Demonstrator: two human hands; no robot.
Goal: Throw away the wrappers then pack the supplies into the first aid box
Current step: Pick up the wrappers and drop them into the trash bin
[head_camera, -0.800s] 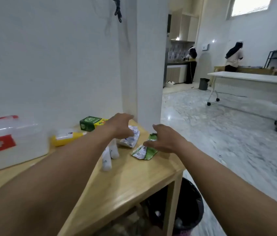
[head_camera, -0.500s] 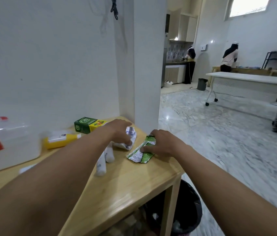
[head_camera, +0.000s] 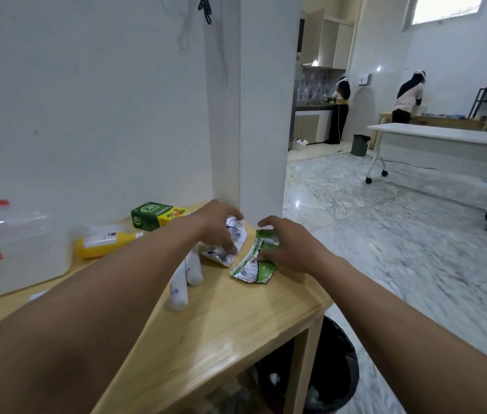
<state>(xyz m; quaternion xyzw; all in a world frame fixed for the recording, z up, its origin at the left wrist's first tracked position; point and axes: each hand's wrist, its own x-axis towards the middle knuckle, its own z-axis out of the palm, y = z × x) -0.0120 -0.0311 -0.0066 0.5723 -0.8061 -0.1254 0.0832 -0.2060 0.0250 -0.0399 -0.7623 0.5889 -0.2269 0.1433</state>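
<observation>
Wrapper step: my left hand (head_camera: 216,225) pinches the silver wrapper (head_camera: 230,240), my right hand (head_camera: 287,249) the green wrapper (head_camera: 255,262) — next, both into the bin (head_camera: 337,372).

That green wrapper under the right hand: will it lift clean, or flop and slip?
The green wrapper looks torn open, flattened and creased, so it is probably very light and floppy, sagging from wherever it is pinched. Its shiny foil inside suggests that it could slide on the smooth wooden table if pushed. The right hand already presses its edge, so crumpling it should secure it.
</observation>
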